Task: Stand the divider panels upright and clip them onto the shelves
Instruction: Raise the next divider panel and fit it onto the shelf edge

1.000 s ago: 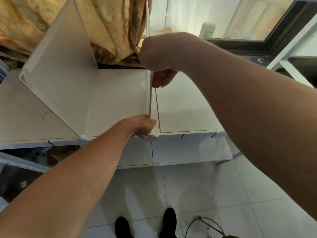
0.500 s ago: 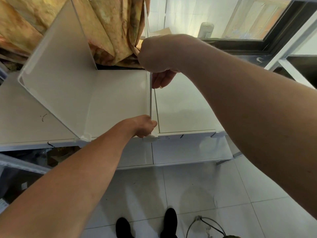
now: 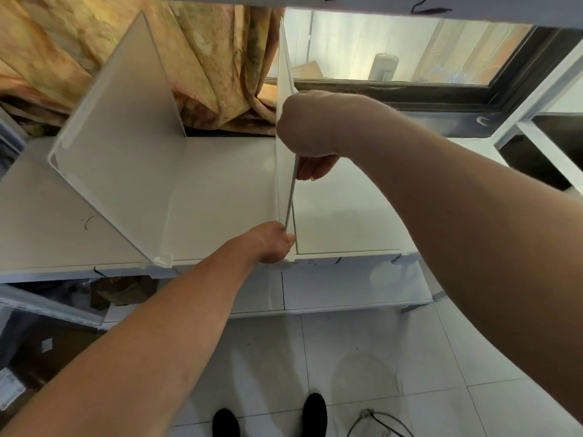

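A thin white divider panel (image 3: 285, 171) stands upright on the white shelf (image 3: 344, 216), seen almost edge-on in the middle of the view. My right hand (image 3: 310, 130) grips its upper front edge, fingers curled round to the right side. My left hand (image 3: 274, 242) holds its lower front corner at the shelf's front lip. A second white divider panel (image 3: 120, 143) stands upright to the left, its foot clipped at the shelf's front edge (image 3: 159, 260).
An orange curtain (image 3: 205, 64) hangs behind the shelf. A window with a dark frame (image 3: 441, 89) is at the back right. A lower shelf (image 3: 347, 288) juts out below, above a tiled floor with my shoes (image 3: 268, 417) and a cable (image 3: 378, 421).
Both hands keep their hold on the middle panel. The view has tilted slightly, and an upper shelf edge now shows along the top.
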